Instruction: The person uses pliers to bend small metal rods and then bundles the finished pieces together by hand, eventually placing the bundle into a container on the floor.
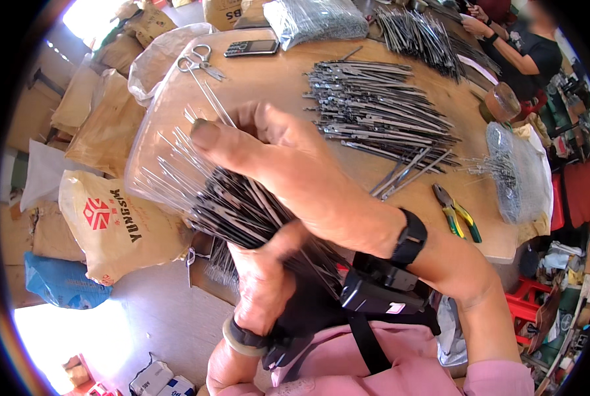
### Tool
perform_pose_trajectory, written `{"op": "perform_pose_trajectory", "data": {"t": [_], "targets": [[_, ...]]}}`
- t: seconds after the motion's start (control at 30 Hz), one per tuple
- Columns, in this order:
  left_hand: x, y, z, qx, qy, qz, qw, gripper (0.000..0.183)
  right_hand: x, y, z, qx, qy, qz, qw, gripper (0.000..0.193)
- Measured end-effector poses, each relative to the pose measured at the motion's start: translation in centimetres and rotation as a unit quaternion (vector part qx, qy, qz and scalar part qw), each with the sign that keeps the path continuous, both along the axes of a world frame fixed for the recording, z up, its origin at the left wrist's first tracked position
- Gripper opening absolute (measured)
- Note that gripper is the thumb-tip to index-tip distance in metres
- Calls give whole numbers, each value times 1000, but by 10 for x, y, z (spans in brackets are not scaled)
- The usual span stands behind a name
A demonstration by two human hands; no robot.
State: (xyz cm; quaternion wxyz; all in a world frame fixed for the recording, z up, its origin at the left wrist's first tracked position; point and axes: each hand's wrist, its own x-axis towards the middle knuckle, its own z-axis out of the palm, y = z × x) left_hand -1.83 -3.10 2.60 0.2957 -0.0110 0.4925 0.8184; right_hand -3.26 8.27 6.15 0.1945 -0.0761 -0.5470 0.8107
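Note:
My left hand point(265, 277) is wrapped round a thick bundle of thin black strips point(232, 208) with bare wire ends. The bundle slants over the table's near left edge, its wire tips fanned toward the upper left. Above it, my right hand point(301, 168) crosses from the right with fingers curled and thumb stretched along the bundle. Thin pale wires point(212, 99) run up out of the right hand's grip toward the scissors point(201, 61); its palm side is hidden. Further right on the table lies a large pile of similar strips point(377, 105), with a few loose ones near its front.
Pliers point(454, 211) with yellow-green handles lie at the table's right. A keypad phone point(251, 47) and a clear plastic package point(318, 20) are at the back. Another pile point(420, 39) lies near a person point(522, 53) at upper right. Sacks point(120, 221) stand left of the table point(275, 79).

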Motion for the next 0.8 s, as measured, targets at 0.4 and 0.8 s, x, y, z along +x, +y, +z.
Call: {"op": "perform_pose_trajectory", "data": {"t": [0.4,0.8], "targets": [[-62,37,-5,-128,326,-90,932,51,27,57,-58,431,-42,71,899,115],[-57,50,-7,-100,279,-10,955,32,24,36,-79,562,-64,-38,824,103]]}}
